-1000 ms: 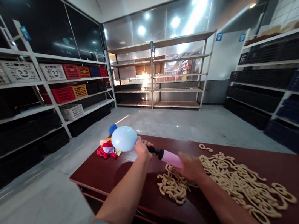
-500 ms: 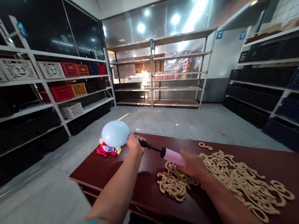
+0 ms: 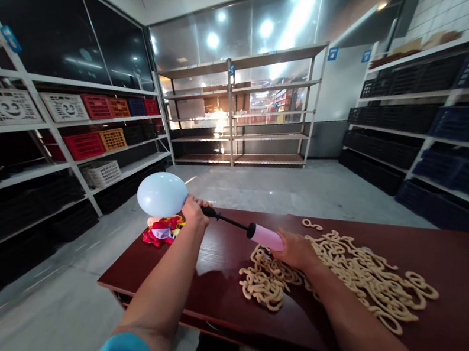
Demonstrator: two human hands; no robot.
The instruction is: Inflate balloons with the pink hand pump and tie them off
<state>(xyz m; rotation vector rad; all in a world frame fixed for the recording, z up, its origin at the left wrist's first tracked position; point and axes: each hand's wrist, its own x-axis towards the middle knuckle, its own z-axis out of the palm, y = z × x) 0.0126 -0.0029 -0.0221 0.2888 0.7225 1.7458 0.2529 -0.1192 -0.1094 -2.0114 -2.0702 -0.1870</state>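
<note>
A pale blue balloon [image 3: 162,194], partly inflated, sits on the nozzle end of a hand balloon pump [image 3: 267,237] with a pink barrel and black rod. My left hand [image 3: 196,211] is closed around the balloon's neck and the black nozzle end. Round the pink barrel my right hand [image 3: 296,249] is wrapped, its fingertips partly hidden. Between barrel and black handle a length of rod shows. Below the balloon lies a small heap of uninflated balloons [image 3: 161,234], red, yellow and lilac. Many beige curled, ring-like pieces [image 3: 353,269] spread on the table beneath and beyond my right hand.
The dark red-brown table [image 3: 217,262] stands before me. White shelves with plastic crates [image 3: 85,145] line the left wall. A metal rack [image 3: 270,157] stands at the back, and dark stacked crates [image 3: 401,126] fill shelves on the right.
The balloon looks larger and sits higher and further left. More of the pump's black rod shows between barrel and handle. The whole view has shifted slightly.
</note>
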